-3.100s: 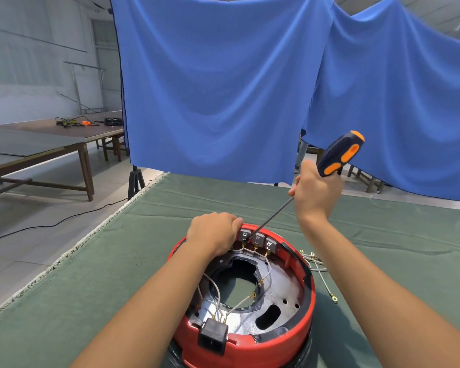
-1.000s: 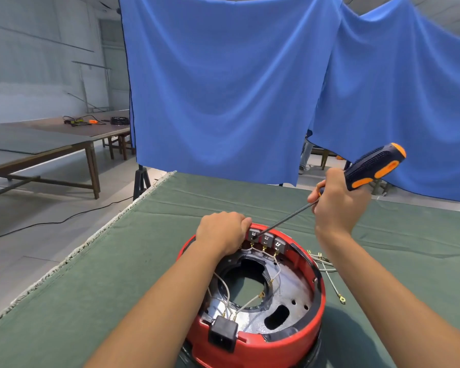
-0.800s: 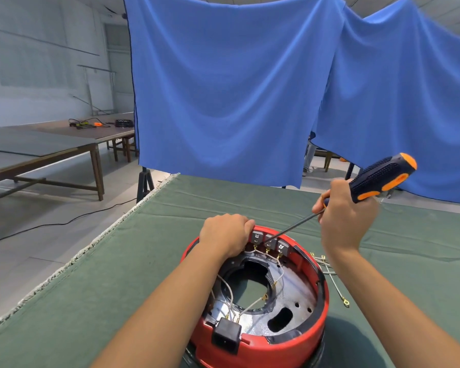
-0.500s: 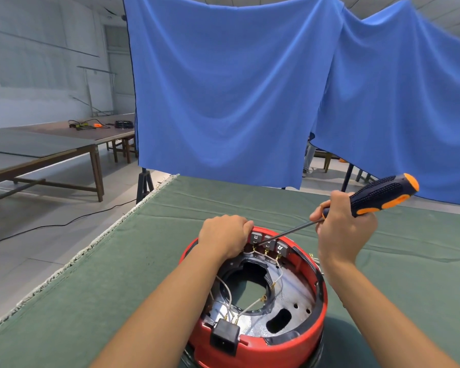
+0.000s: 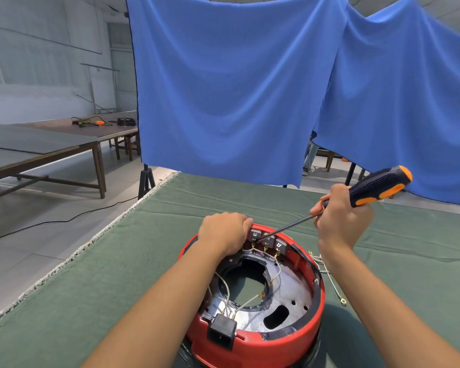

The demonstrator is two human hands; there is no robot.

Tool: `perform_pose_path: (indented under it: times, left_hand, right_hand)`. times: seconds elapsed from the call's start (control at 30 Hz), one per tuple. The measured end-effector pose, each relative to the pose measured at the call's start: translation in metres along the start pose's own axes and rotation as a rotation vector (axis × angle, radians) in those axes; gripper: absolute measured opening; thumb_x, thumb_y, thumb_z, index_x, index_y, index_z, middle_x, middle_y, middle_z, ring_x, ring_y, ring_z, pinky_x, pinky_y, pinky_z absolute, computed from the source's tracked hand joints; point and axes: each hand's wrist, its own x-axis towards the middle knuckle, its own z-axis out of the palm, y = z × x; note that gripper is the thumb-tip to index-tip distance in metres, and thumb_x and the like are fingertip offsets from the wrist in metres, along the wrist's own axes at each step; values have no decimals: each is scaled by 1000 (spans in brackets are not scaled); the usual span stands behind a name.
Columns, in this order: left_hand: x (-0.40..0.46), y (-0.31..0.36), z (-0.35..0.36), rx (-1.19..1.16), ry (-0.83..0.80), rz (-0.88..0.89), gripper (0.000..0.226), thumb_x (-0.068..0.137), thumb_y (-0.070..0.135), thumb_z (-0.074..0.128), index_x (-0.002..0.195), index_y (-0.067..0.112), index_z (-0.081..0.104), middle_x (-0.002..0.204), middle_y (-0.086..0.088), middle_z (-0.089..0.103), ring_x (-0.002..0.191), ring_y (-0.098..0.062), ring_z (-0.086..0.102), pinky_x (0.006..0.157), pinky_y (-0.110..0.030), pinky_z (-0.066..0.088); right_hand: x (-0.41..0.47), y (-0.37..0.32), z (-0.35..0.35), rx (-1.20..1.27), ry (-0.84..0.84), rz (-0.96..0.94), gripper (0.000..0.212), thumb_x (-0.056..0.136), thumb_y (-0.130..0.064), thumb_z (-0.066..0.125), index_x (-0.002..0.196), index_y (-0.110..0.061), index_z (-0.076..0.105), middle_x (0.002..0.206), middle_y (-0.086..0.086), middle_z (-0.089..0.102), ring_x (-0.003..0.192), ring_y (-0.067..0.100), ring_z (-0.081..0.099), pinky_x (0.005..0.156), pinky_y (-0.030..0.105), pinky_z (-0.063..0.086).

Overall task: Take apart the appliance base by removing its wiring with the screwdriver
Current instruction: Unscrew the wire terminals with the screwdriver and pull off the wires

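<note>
the appliance base (image 5: 290,338) has a red outer shell, a silvery grey metal plate inside and a black socket at its near edge. its wiring (image 5: 225,286) is white with brass-coloured ends. the screwdriver (image 5: 377,185) has a black dotted handle with orange patches and a dark shaft. the table cloth (image 5: 91,282) is dull green with a whitish fringed edge. the hanging drapes (image 5: 223,88) are plain bright blue. the far tables (image 5: 51,144) are brown and dark grey.

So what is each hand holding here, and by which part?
Right hand grips the screwdriver at the handle's front end. Left hand holds the red base by its far rim.
</note>
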Motion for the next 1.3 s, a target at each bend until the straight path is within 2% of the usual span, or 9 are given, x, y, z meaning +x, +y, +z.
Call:
perform_pose_path:
  times: [0.13, 0.37, 0.5, 0.6, 0.7, 0.8, 0.97, 1.17, 1.3]
  left_hand:
    - [1, 0, 0, 4, 0, 1, 39, 101, 42, 24, 87, 23, 55, 108, -10, 66, 101, -35, 58, 71, -36, 32]
    - [2, 0, 1, 8, 7, 8, 41, 101, 42, 24, 93, 22, 59, 108, -9, 66, 100, -34, 58, 71, -36, 32]
    - [3, -1, 1, 10, 8, 12, 43, 101, 43, 23, 96, 22, 60, 108, -8, 66, 99, -33, 59, 70, -36, 32]
    - [3, -1, 1, 9, 3, 12, 43, 101, 43, 23, 99, 22, 61, 108, -8, 66, 100, -32, 59, 71, -36, 32]
    - [3, -2, 2, 1, 2, 9, 43, 101, 43, 23, 97, 21, 60, 109, -9, 66, 101, -34, 58, 71, -36, 32]
    - [2, -1, 1, 0, 6, 11, 42, 101, 42, 24, 94, 21, 60, 108, -10, 66, 100, -34, 58, 71, -36, 32]
    - [1, -1, 0, 3, 11, 2, 39, 101, 42, 25, 86, 24, 55, 107, -10, 66, 100, -34, 58, 71, -36, 32]
    - [1, 0, 0, 3, 8, 3, 37, 101, 42, 24, 84, 25, 52, 107, -9, 66, 99, -33, 58, 71, -35, 33]
    - [1, -1, 1, -8, 8, 2, 36, 101, 42, 25, 81, 26, 49, 106, -9, 66, 98, -34, 58, 71, -35, 33]
  right_hand:
    - [14, 4, 9, -46, 26, 19, 23, 67, -24, 49, 52, -8, 45, 33, 2, 46, 29, 13, 40, 36, 16, 30]
    - [31, 8, 21, -138, 41, 48, 22, 76, -18, 51, 57, -11, 43, 34, -4, 42, 29, 12, 44, 34, 16, 30]
    - [35, 5, 30, -149, 25, 63, 24, 78, -15, 53, 58, -12, 40, 46, 1, 43, 29, 11, 42, 34, 15, 29]
    - [28, 3, 24, -103, 35, 54, 20, 76, -16, 53, 59, -11, 43, 40, -2, 43, 31, 12, 42, 35, 16, 30]
    - [11, 4, 8, 20, 43, 16, 20, 69, -21, 52, 52, -13, 47, 35, 0, 46, 33, 15, 41, 37, 17, 30]
    - [-7, 3, -5, 65, -15, -53, 30, 70, -20, 51, 40, -21, 54, 36, 0, 49, 34, 17, 41, 39, 18, 29]
    - [-11, -4, -2, 10, -102, -131, 33, 72, -19, 49, 42, -27, 57, 36, -3, 49, 41, 23, 47, 46, 24, 34]
    - [6, -4, 11, -72, -28, -85, 23, 71, -20, 48, 52, -11, 41, 32, -1, 44, 32, 14, 40, 37, 17, 32]
    - [15, -1, 18, -85, 13, -68, 29, 78, -11, 50, 53, -13, 34, 32, -5, 38, 30, 12, 40, 35, 16, 30]
